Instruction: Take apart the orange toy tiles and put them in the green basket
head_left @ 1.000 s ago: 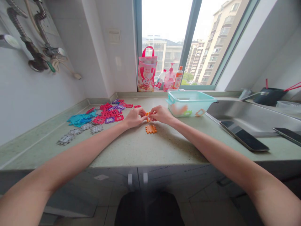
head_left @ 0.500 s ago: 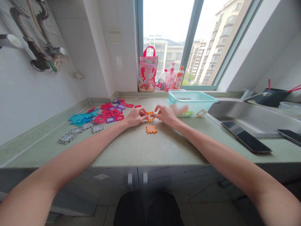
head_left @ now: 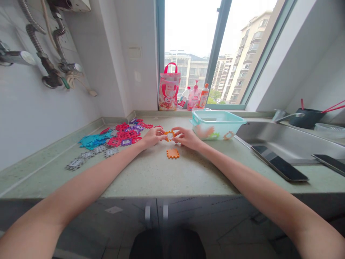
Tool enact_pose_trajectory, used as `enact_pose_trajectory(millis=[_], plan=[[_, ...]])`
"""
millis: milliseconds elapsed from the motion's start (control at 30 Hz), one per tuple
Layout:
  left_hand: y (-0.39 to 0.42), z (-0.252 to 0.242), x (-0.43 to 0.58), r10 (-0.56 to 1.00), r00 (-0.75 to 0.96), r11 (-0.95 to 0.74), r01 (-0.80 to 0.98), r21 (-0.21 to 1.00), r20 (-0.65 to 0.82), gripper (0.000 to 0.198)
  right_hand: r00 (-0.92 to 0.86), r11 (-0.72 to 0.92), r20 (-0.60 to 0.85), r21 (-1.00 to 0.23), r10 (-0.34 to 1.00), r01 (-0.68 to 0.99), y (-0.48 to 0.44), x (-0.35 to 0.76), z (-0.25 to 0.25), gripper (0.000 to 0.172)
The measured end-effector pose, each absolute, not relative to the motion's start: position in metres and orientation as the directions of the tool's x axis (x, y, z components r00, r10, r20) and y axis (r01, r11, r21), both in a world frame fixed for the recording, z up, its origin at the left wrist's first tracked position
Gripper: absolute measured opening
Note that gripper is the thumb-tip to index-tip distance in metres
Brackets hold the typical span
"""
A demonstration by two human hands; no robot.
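Observation:
Between my two hands is an orange building tile point(head_left: 169, 135) with notched edges and a pale, patterned middle. My left hand point(head_left: 153, 137) pinches its left edge between thumb and fingers. On the opposite edge, the fingers of my right hand point(head_left: 187, 138) grip it too. A second orange tile point(head_left: 173, 154), solid and notched, lies flat on the counter just in front of the held one. Left of my left hand, red tiles point(head_left: 122, 135), purple tiles point(head_left: 126, 142), blue tiles point(head_left: 94, 140) and grey tiles point(head_left: 76, 163) lie in a loose spread.
A translucent turquoise tub point(head_left: 219, 124) with a few tiles in it stands behind my right hand. Farther right are a steel sink point(head_left: 272, 138) and a phone point(head_left: 279, 163) at its edge. A pink bag point(head_left: 169, 91) and several bottles point(head_left: 194, 97) line the windowsill.
The held tile now faces me more, and the fingers of my right hand have spread along its edge. The whole view has tilted slightly upward.

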State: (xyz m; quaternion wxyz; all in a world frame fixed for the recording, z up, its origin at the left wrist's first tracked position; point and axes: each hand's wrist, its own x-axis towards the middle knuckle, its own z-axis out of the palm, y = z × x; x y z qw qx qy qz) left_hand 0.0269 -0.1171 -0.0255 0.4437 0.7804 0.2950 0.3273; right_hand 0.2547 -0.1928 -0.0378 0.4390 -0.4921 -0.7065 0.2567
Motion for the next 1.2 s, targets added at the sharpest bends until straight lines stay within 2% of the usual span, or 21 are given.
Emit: enact_pose_trajectory(millis=[67, 200, 267, 367, 467, 600, 667, 733, 833, 967, 1033, 1100, 1200], plan=[[-0.117, -0.024, 0.026, 0.778, 0.587, -0.391, 0.172, 0.904, 0.225, 0.037, -0.095, 0.410, 0.432, -0.730, 0.897, 0.547, -0.193, 0.255, -0.037, 0.045], [-0.118, -0.023, 0.025, 0.788, 0.578, -0.377, 0.181, 0.908, 0.212, 0.042, -0.073, 0.413, 0.536, -0.550, 0.841, 0.726, -0.194, 0.253, -0.034, 0.011], [-0.119, -0.023, 0.026, 0.788, 0.577, -0.387, 0.194, 0.901, 0.215, 0.042, -0.076, 0.397, 0.528, -0.529, 0.846, 0.750, -0.194, 0.251, -0.033, 0.008], [-0.119, -0.024, 0.026, 0.793, 0.566, -0.400, 0.203, 0.894, 0.226, 0.042, -0.056, 0.390, 0.518, -0.564, 0.854, 0.728, -0.192, 0.248, -0.036, 0.010], [-0.117, -0.026, 0.027, 0.793, 0.562, -0.405, 0.202, 0.891, 0.233, 0.046, -0.025, 0.363, 0.464, -0.657, 0.886, 0.661, -0.188, 0.246, -0.040, 0.012], [-0.114, -0.030, 0.030, 0.775, 0.577, -0.438, 0.197, 0.877, 0.257, 0.045, 0.000, 0.299, 0.332, -0.849, 0.943, 0.437, -0.184, 0.240, -0.044, 0.020], [-0.113, -0.032, 0.032, 0.754, 0.588, -0.477, 0.186, 0.859, 0.292, 0.041, -0.022, 0.291, 0.303, -0.893, 0.953, 0.344, -0.183, 0.236, -0.045, 0.024], [-0.112, -0.034, 0.032, 0.736, 0.590, -0.528, 0.194, 0.827, 0.331, 0.035, -0.016, 0.279, 0.290, -0.903, 0.957, 0.326, -0.183, 0.233, -0.046, 0.023], [-0.111, -0.035, 0.032, 0.728, 0.572, -0.588, 0.238, 0.773, 0.378, 0.027, 0.024, 0.222, 0.250, -0.894, 0.968, 0.389, -0.184, 0.231, -0.046, 0.015], [-0.109, -0.035, 0.032, 0.777, 0.508, -0.552, 0.267, 0.790, 0.372, 0.023, 0.026, 0.216, 0.271, -0.820, 0.962, 0.529, -0.185, 0.232, -0.045, 0.015], [-0.109, -0.035, 0.032, 0.807, 0.497, -0.488, 0.258, 0.834, 0.319, 0.026, 0.042, 0.214, 0.269, -0.842, 0.962, 0.495, -0.187, 0.232, -0.044, 0.014], [-0.109, -0.034, 0.033, 0.823, 0.504, -0.428, 0.246, 0.870, 0.262, 0.030, 0.046, 0.213, 0.250, -0.895, 0.967, 0.393, -0.188, 0.232, -0.043, 0.011], [-0.111, -0.031, 0.034, 0.824, 0.530, -0.378, 0.248, 0.892, 0.201, 0.031, 0.007, 0.267, 0.281, -0.919, 0.960, 0.290, -0.190, 0.234, -0.041, 0.031]])
